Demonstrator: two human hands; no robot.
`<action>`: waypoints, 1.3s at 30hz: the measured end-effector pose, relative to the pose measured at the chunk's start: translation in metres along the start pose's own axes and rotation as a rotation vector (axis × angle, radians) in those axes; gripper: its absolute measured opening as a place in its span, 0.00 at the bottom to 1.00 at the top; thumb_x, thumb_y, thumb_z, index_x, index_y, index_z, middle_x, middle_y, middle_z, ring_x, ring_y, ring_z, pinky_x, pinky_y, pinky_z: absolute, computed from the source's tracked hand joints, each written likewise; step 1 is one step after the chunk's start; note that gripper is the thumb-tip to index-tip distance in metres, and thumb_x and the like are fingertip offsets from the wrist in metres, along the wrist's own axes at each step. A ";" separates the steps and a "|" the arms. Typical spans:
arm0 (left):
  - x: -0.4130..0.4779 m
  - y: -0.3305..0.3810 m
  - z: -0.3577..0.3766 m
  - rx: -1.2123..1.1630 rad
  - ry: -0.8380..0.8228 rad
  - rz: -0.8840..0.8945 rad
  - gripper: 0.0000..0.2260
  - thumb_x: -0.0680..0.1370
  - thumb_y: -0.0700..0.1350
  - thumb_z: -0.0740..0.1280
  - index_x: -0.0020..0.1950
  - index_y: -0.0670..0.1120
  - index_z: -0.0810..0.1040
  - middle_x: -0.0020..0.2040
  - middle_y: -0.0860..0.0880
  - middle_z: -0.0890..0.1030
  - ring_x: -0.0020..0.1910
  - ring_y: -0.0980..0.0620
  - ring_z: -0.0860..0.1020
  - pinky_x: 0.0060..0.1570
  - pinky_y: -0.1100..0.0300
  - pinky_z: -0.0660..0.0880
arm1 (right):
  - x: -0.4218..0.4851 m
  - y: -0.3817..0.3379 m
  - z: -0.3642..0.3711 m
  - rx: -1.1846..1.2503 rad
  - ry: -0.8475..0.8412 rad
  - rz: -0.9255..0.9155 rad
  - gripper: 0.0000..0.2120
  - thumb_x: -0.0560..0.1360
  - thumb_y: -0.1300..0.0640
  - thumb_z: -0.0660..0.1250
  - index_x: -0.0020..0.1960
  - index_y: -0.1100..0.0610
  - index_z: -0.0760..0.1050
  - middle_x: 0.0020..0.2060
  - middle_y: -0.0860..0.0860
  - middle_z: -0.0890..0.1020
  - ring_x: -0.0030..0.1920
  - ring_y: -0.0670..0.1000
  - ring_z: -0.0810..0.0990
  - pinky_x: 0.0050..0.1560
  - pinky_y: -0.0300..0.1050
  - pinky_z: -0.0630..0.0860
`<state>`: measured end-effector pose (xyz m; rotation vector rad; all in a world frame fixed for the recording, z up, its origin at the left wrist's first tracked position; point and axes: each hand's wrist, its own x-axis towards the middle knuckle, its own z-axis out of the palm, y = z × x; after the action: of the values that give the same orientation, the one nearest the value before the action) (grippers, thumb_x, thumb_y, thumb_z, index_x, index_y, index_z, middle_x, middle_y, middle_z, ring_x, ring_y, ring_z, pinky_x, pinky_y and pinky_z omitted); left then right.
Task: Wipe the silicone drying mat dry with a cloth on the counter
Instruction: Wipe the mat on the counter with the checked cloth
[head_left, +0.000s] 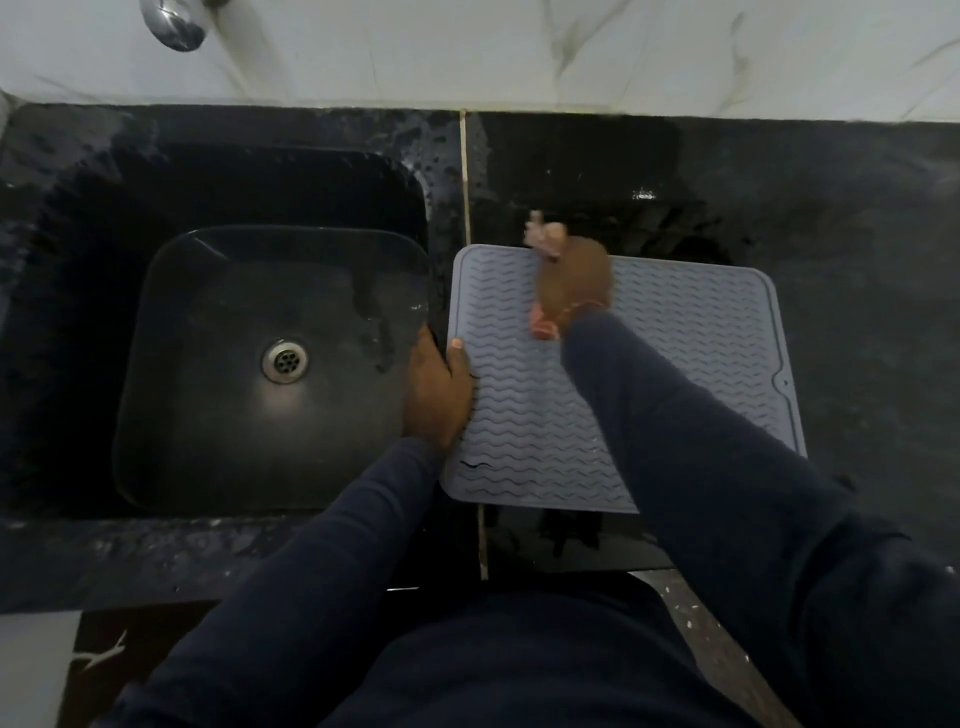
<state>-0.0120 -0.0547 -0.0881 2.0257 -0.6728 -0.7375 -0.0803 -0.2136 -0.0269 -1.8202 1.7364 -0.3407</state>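
A grey silicone drying mat (675, 364) with wavy ridges lies flat on the black counter (857, 234), right of the sink. My left hand (436, 395) holds the mat's left edge, thumb on top. My right hand (574, 283) is blurred near the mat's far edge and grips a pinkish cloth (543, 325). Bits of that cloth stick out past the fingers at the mat's far edge and under the wrist.
A black square sink (218, 441) with a metal drain (284, 361) lies to the left of the mat. A chrome tap (174, 23) sticks out from the white marble wall. The counter around the sink looks wet. The floor shows below the counter's front edge.
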 end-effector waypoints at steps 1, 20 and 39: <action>0.000 -0.001 0.000 0.000 -0.004 -0.012 0.25 0.82 0.55 0.54 0.74 0.41 0.62 0.69 0.41 0.71 0.67 0.45 0.70 0.68 0.46 0.67 | -0.006 -0.016 0.012 0.018 -0.080 -0.059 0.11 0.80 0.53 0.63 0.51 0.59 0.81 0.43 0.53 0.82 0.44 0.54 0.80 0.40 0.43 0.73; 0.004 -0.008 0.002 -0.036 0.000 -0.011 0.30 0.78 0.62 0.52 0.71 0.43 0.64 0.67 0.44 0.73 0.64 0.47 0.73 0.64 0.45 0.71 | -0.010 -0.029 0.011 -0.163 -0.233 -0.261 0.14 0.79 0.49 0.64 0.48 0.59 0.80 0.43 0.54 0.82 0.45 0.54 0.80 0.43 0.46 0.75; 0.006 -0.012 0.004 -0.036 -0.002 -0.005 0.28 0.79 0.61 0.52 0.72 0.42 0.64 0.67 0.43 0.73 0.64 0.46 0.73 0.64 0.44 0.71 | 0.000 0.011 -0.034 -0.161 -0.120 -0.221 0.23 0.79 0.38 0.60 0.43 0.57 0.79 0.39 0.53 0.81 0.40 0.53 0.78 0.40 0.44 0.70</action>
<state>-0.0082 -0.0550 -0.1019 1.9941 -0.6518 -0.7500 -0.1086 -0.2216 -0.0067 -2.1103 1.5221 -0.1782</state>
